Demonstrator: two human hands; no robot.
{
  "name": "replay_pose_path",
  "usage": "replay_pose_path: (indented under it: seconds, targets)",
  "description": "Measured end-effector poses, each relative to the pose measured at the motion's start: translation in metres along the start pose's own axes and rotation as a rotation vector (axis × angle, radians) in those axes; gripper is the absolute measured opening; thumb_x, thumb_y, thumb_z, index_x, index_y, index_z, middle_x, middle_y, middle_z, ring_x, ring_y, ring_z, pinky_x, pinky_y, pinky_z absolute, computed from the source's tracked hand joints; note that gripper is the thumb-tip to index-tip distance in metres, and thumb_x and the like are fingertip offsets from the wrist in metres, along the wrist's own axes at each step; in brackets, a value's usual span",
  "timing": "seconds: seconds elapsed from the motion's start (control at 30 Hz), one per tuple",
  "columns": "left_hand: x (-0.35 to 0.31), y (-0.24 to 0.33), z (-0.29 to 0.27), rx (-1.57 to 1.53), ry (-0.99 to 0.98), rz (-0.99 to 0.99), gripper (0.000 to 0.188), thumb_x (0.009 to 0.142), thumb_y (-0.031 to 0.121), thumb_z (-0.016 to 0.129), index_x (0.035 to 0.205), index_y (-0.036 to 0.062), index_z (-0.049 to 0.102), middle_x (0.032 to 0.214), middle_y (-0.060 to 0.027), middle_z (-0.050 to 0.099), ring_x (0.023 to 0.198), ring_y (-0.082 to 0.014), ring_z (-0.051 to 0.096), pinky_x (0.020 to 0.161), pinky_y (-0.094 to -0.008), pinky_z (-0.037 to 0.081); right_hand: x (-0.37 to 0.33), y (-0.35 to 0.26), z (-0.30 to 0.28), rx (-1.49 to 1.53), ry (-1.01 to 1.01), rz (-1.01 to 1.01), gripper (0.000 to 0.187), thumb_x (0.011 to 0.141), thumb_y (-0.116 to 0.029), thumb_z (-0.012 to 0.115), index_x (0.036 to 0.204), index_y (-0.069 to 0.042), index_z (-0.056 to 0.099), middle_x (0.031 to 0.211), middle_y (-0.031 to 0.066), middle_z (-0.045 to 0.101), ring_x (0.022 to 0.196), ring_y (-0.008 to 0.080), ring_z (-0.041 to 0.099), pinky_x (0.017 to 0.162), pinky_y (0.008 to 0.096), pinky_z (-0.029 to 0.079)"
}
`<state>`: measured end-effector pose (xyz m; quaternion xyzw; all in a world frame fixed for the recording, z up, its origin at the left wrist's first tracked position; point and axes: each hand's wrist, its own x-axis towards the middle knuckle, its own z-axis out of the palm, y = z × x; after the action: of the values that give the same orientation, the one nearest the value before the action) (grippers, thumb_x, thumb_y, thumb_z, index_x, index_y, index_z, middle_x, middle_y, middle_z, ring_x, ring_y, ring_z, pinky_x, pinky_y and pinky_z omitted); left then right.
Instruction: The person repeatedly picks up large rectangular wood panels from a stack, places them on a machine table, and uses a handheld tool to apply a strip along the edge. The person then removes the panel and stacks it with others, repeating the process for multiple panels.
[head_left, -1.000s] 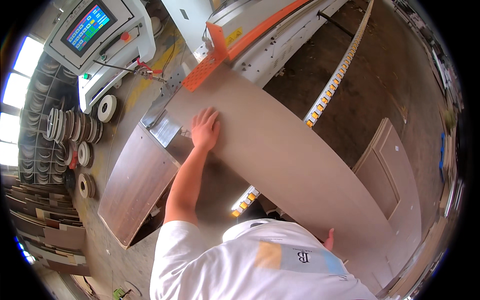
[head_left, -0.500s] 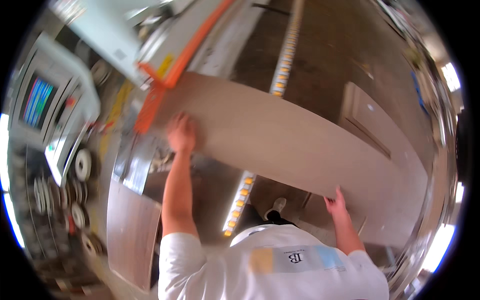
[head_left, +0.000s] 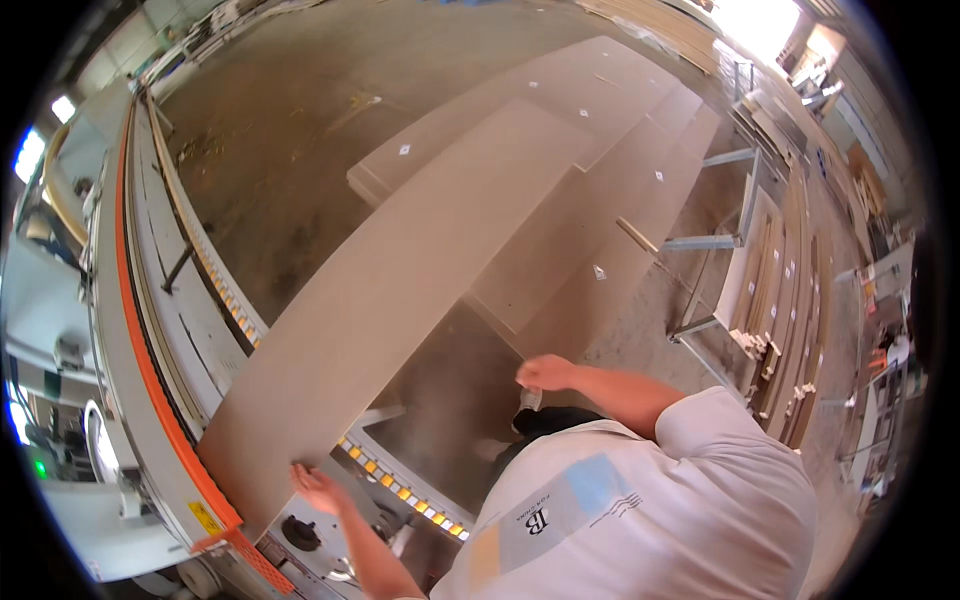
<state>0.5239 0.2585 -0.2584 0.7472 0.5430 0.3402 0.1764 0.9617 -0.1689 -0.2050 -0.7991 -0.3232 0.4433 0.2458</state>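
Observation:
A long grey-brown panel [head_left: 370,290] stretches from the machine at lower left toward the far right. Its near end lies against the orange guard strip [head_left: 150,340]. Close to that end is my left hand [head_left: 320,488], at the panel's edge with fingers spread; whether it touches the edge I cannot tell. My right hand [head_left: 545,372] is off the panel, in front of my body, its fingers curled with nothing visible in them. Below the panel runs a support rail with yellow rollers [head_left: 400,490], near my left forearm.
More grey-brown panels [head_left: 560,100] with small white labels lie stacked beyond the long one. A metal frame rack [head_left: 715,243] stands to the right, beside long strips and boards [head_left: 785,290]. Machine housing [head_left: 60,330] fills the left side.
My view has swung to the right along the panel. My right hand has come away from the panel's edge, and my left hand has shifted from its top to its near edge.

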Motion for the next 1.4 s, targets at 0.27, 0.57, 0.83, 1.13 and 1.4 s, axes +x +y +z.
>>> replay_pose_path:
  seconds: [0.27, 0.57, 0.83, 1.13, 1.4]
  targets:
    - [-0.102, 0.229, 0.101, -0.088, -0.595, 0.166, 0.037, 0.095, 0.02, 0.064, 0.129, 0.0029, 0.066, 0.127, -0.0194, 0.067, 0.122, -0.0368, 0.061, 0.105, -0.0468, 0.048, -0.108, 0.319, 0.066, 0.299, -0.053, 0.866, 0.03, 0.096, -0.04, 0.057, 0.093, -0.015, 0.074, 0.095, 0.0059, 0.076, 0.074, 0.0214, 0.071, 0.065, 0.0434, 0.058]
    - [-0.156, 0.289, 0.199, 0.068, -1.413, 0.595, 0.036, 0.098, 0.036, 0.061, 0.121, 0.0098, 0.071, 0.117, -0.0108, 0.073, 0.11, -0.0266, 0.069, 0.095, -0.0395, 0.054, -0.107, 0.322, 0.04, 0.993, 0.454, 0.771, 0.027, 0.096, -0.027, 0.06, 0.104, -0.005, 0.073, 0.094, 0.0051, 0.076, 0.077, 0.0166, 0.071, 0.058, 0.0328, 0.055]
    - [-0.112, 0.412, 0.336, 0.473, -1.775, 0.9, 0.034, 0.095, 0.036, 0.057, 0.117, 0.0139, 0.072, 0.113, -0.0092, 0.074, 0.107, -0.0299, 0.07, 0.09, -0.0433, 0.055, -0.052, 0.277, 0.01, 0.895, 0.546, 0.763, 0.035, 0.094, -0.035, 0.063, 0.103, -0.004, 0.076, 0.09, 0.0071, 0.077, 0.078, 0.017, 0.072, 0.068, 0.0345, 0.057]
    - [-0.036, 0.514, 0.706, 0.856, -1.413, 1.27, 0.069, 0.082, 0.05, 0.073, 0.134, 0.008, 0.061, 0.14, -0.0157, 0.058, 0.132, -0.0361, 0.054, 0.105, -0.0481, 0.049, 0.058, 0.272, -0.107, 0.352, 0.625, 0.895, 0.038, 0.092, -0.044, 0.06, 0.107, -0.014, 0.078, 0.098, 0.0187, 0.074, 0.093, 0.032, 0.072, 0.085, 0.0433, 0.056]
    - [-0.011, 0.591, 0.797, 0.937, -1.478, 1.14, 0.074, 0.066, 0.044, 0.093, 0.118, 0.003, 0.061, 0.122, -0.0161, 0.061, 0.118, -0.0321, 0.061, 0.098, -0.0425, 0.055, 0.287, 0.347, -0.355, 0.046, 0.715, 0.833, 0.059, 0.099, -0.049, 0.055, 0.146, -0.013, 0.054, 0.14, 0.0189, 0.06, 0.131, 0.0372, 0.055, 0.112, 0.0471, 0.041]
